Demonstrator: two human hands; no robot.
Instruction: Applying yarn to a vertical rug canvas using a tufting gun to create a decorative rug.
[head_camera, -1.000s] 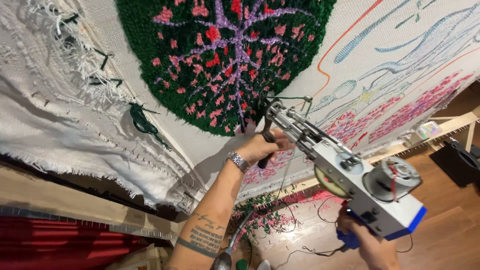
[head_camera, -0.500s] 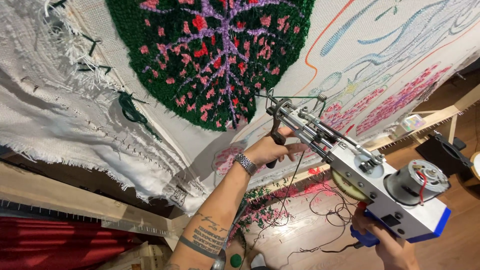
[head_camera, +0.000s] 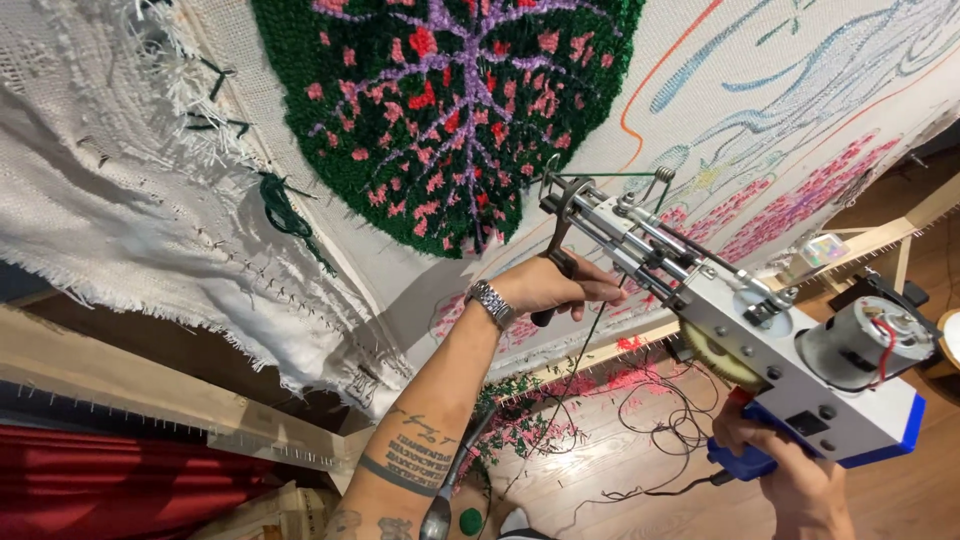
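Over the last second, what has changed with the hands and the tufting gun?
The tufting gun has slid down and to the right across the cloth, off the green leaf patch toward bare backing. The left hand kept its grip on the front handle, the right hand on the blue rear grip. Nothing was released.

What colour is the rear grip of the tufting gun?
Blue, under the white body of the tufting gun; the right hand holds that rear grip. Head view shows it.

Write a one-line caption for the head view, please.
Left hand grips the front handle of a tufting gun, right hand its blue grip, against a half-tufted cloth.
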